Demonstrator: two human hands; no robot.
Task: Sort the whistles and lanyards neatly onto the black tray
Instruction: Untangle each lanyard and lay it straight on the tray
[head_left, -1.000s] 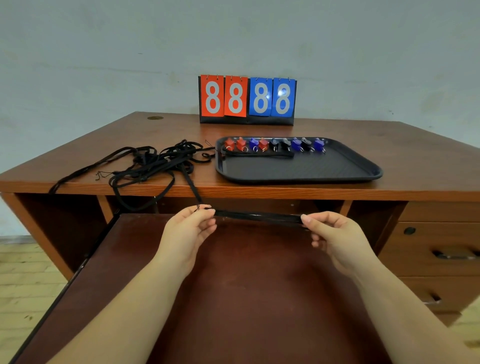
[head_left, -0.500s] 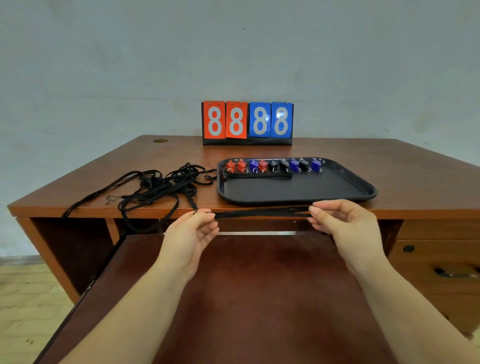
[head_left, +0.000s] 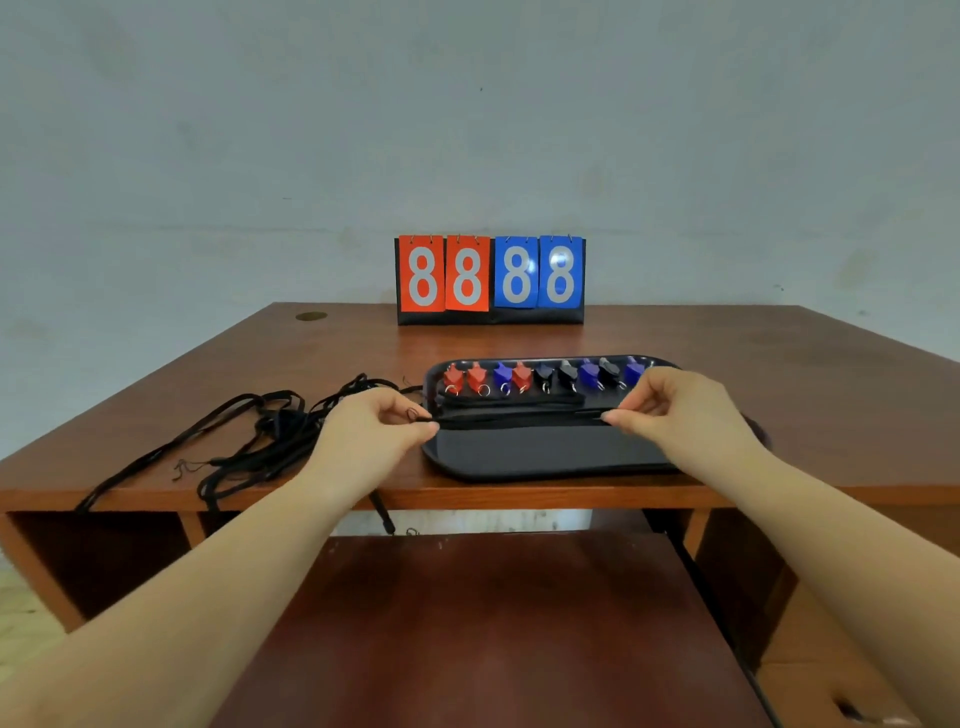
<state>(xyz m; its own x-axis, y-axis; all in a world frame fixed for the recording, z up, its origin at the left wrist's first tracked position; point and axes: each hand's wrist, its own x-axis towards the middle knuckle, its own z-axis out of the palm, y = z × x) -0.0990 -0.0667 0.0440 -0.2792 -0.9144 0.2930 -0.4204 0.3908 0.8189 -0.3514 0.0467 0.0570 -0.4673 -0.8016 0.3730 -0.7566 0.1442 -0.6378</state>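
Observation:
A black tray (head_left: 545, 457) lies on the wooden desk. Along its far side stands a row of several whistles (head_left: 543, 376) in red, blue and black. Just in front of them lies a folded black lanyard (head_left: 511, 401). A second folded black lanyard (head_left: 519, 419) is stretched flat over the tray, right in front of the first. My left hand (head_left: 374, 431) pinches its left end and my right hand (head_left: 680, 410) pinches its right end. A tangle of loose black lanyards (head_left: 260, 441) lies on the desk left of the tray.
A flip scoreboard (head_left: 491, 280) showing 8888 stands at the back of the desk (head_left: 805, 374). A pull-out shelf (head_left: 493, 623) extends below the desk's front edge. One lanyard strand (head_left: 382, 514) hangs over that edge. Drawers sit at the lower right.
Both hands have carried the stretched lanyard up from in front of the desk edge and forward over the tray, down to just in front of the first folded lanyard. The camera has tilted upward.

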